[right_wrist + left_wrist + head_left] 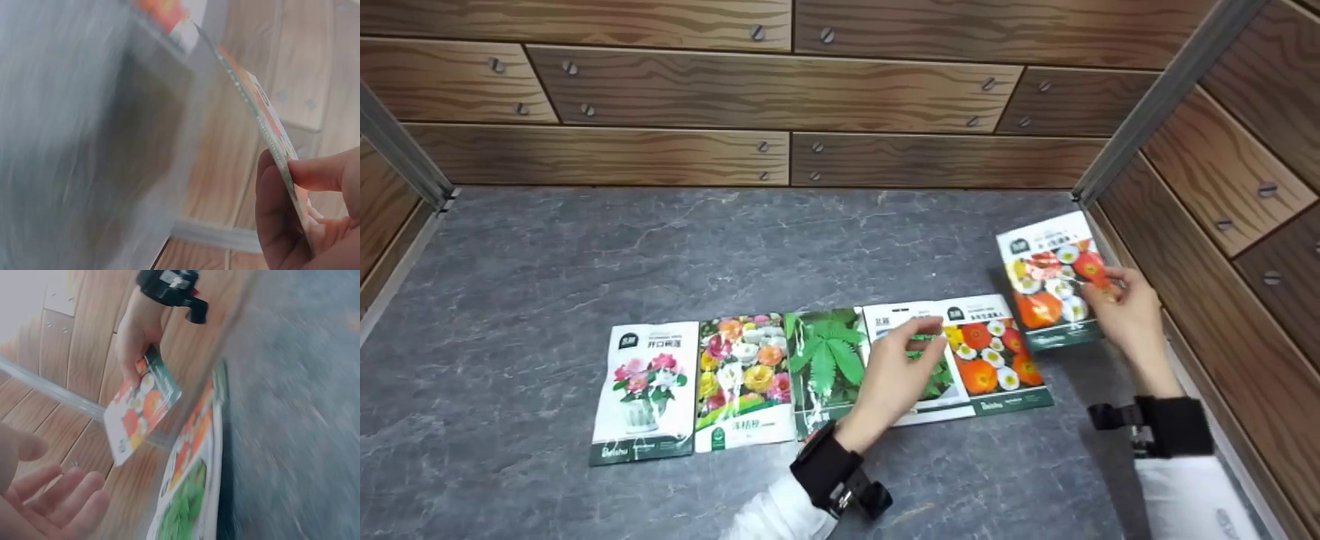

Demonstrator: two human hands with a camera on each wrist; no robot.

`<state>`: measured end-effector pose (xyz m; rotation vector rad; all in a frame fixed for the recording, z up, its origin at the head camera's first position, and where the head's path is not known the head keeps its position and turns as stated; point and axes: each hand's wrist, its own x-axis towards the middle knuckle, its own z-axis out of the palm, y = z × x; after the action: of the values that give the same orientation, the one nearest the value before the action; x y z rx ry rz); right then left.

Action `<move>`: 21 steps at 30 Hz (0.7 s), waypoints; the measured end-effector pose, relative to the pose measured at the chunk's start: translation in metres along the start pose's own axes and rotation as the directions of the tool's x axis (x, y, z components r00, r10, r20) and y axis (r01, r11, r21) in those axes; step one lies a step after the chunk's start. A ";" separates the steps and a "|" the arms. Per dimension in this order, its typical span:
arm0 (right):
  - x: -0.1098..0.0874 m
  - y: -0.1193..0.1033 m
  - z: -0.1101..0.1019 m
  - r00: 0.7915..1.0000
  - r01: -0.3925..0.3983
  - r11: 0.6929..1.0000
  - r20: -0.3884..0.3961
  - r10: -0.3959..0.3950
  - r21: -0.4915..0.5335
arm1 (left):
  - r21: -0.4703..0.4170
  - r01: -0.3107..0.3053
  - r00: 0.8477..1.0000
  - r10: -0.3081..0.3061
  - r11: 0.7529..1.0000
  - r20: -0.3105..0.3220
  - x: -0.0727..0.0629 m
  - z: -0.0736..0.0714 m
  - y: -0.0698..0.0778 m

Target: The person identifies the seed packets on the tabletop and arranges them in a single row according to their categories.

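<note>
A: How many seed packets do you count?

B: Six. Five lie in a row on the grey stone-look tabletop (585,247): the pink bouquet packet (645,390), the mixed flower packet (745,381), the green leaf packet (823,360), a white packet (896,319) mostly under the left hand (894,379), and the flat poppy packet (994,352). The sixth, the raised poppy packet (1050,281), is up off the table in the right hand (1129,311).

A: How do the two hands stand?

B: The right one pinches the raised packet at its right edge, thumb on the face and fingers behind. The left rests over the white packet with fingers relaxed and spread, gripping nothing.

A: Edges and room?

B: The row's packets touch or overlap. The raised packet hangs near the right wooden wall (1222,172), just beside the flat poppy packet. Bare tabletop lies behind the row up to the back wall (780,90), and to the left of the bouquet packet.

A: Anything hard to read?

B: The white packet's picture is largely covered. Both wrist views are blurred by motion; the right wrist one shows the held packet edge-on only.
</note>
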<state>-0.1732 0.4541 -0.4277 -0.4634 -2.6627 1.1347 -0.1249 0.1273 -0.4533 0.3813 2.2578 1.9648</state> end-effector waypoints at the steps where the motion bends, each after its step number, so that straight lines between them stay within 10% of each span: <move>1: -0.005 -0.006 0.003 1.000 -0.002 0.999 0.009 0.001 0.054 | -0.030 0.016 1.000 -0.016 0.999 -0.014 0.002 0.000 0.001; 13: -0.059 -0.078 0.053 0.977 -0.075 0.868 0.209 -0.034 0.491 | -0.217 0.074 0.979 -0.112 0.973 -0.168 0.022 0.005 0.005; 21: -0.074 -0.086 0.059 0.961 -0.041 0.886 0.260 -0.090 0.461 | -0.282 0.067 0.967 -0.131 0.957 -0.217 0.025 0.014 0.009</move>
<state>-0.1407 0.3323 -0.4104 -0.1909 -2.4631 1.8806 -0.1447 0.1484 -0.4441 0.0036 2.0370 2.3303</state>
